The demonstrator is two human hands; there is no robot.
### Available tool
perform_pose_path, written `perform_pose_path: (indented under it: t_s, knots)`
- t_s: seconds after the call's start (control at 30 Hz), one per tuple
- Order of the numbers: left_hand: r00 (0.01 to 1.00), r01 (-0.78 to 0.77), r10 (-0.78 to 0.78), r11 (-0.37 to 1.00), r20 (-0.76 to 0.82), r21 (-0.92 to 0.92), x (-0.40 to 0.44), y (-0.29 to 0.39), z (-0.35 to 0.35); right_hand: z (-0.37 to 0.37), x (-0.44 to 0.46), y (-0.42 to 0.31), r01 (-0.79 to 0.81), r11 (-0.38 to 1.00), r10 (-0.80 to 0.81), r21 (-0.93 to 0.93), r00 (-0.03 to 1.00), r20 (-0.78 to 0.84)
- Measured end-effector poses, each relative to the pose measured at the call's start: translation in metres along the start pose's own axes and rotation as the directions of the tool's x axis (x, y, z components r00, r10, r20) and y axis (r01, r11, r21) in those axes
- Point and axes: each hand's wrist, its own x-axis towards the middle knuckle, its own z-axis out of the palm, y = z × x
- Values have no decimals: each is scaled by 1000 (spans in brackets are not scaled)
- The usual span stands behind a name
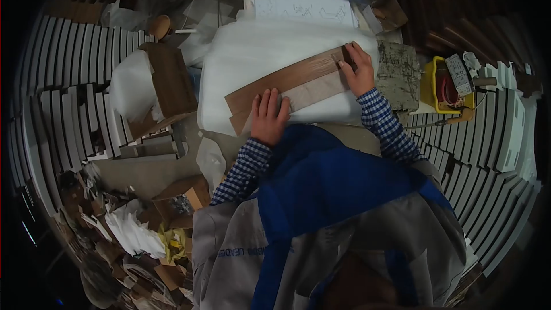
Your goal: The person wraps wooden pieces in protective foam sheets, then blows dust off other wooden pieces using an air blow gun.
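Brown wood-look strips (pixel 293 76) lie slantwise on a stack of white foam sheets (pixel 229 51), with a pale strip (pixel 315 92) along their lower right side. My left hand (pixel 270 116) rests on the lower left part of the strips, its fingers extended and slightly apart. At the upper right end my right hand (pixel 359 72) touches the strips, the index and other fingers over the end and the thumb apart on the near side. Neither hand is wrapped round anything.
Printed drawings (pixel 298 0) lie beyond the foam. A yellow bin (pixel 427 83) with tools stands at the right, past a worn board (pixel 399 74). Left are a brown carton (pixel 169 80) and stacked grey panels (pixel 74 51); an open box (pixel 181 195) sits among scraps below.
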Motion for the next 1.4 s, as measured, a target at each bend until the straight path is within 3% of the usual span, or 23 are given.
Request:
perform_pose_path:
  t_s: [0.03,0.1,0.23,0.3,0.37,0.4,0.47,0.5,0.53,0.6,0.73,0.8,0.83,0.87,0.93,0.97,1.03,1.07,1.13,1.17,1.27,1.37,1.4]
  knots:
    - [1000,18,-18,1000,4,18,1,-2,-2,4,-3,1,88,994,-88,-69,996,-10]
    - [998,23,-18,997,62,-72,1,-3,-4,7,-4,3,130,991,-132,-38,991,-29]
    - [994,66,-61,997,94,-49,19,-2,-33,9,-6,4,230,968,-230,-99,973,13]
    - [963,122,-106,991,249,-50,33,-4,-51,12,-5,5,195,976,-190,-99,980,56]
    - [951,131,-118,991,287,-29,37,-16,-49,-5,0,-13,386,888,-367,-248,922,122]
    - [936,133,-121,991,332,-15,37,-20,-48,-13,4,-22,381,888,-360,-259,924,126]
    - [929,76,-49,995,366,-59,41,-31,-53,-25,12,-44,620,778,-511,-100,718,473]
    - [920,29,8,996,393,-87,44,-36,-57,-27,16,-51,648,748,-439,-147,648,622]
    - [921,16,25,995,389,-102,47,-38,-60,-27,20,-50,641,750,-425,-164,657,623]
    - [917,12,53,987,396,-159,51,-46,-64,-26,34,-46,665,736,-380,-126,560,736]
    - [933,112,35,918,358,-380,69,-76,-71,-27,64,-42,598,800,-391,-48,582,713]
    - [802,534,-147,609,578,-586,80,-97,-61,-19,83,-32,355,933,-265,55,580,770]
    - [805,580,-222,490,551,-650,85,-100,-52,-16,85,-34,388,919,-320,71,627,710]
    - [807,578,-223,493,547,-651,93,-107,-45,-13,87,-36,391,917,-323,71,628,708]
    - [705,709,-275,320,654,-629,108,-111,-42,-9,91,-36,198,980,-158,28,682,714]
    - [707,706,-274,321,652,-632,110,-111,-40,-8,89,-35,201,979,-159,27,683,712]
    - [695,719,-277,261,664,-644,111,-113,-33,-9,73,-35,566,823,-455,-47,706,543]
    - [694,720,-274,258,666,-644,112,-117,-32,-10,66,-42,565,824,-451,-49,706,547]
    - [660,751,-286,249,695,-611,115,-118,-35,-15,51,-65,755,651,-636,-74,596,491]
    - [659,752,-282,246,697,-612,116,-118,-35,-14,48,-71,782,621,-633,-51,539,556]
    - [671,741,-284,276,685,-611,116,-119,-30,8,44,-55,825,547,-672,-141,534,513]
    - [677,736,-290,272,676,-620,115,-118,-30,7,60,-63,777,624,-598,-80,541,591]
    - [762,643,-451,615,465,-457,114,-102,-42,4,69,-70,778,623,-602,-80,541,587]
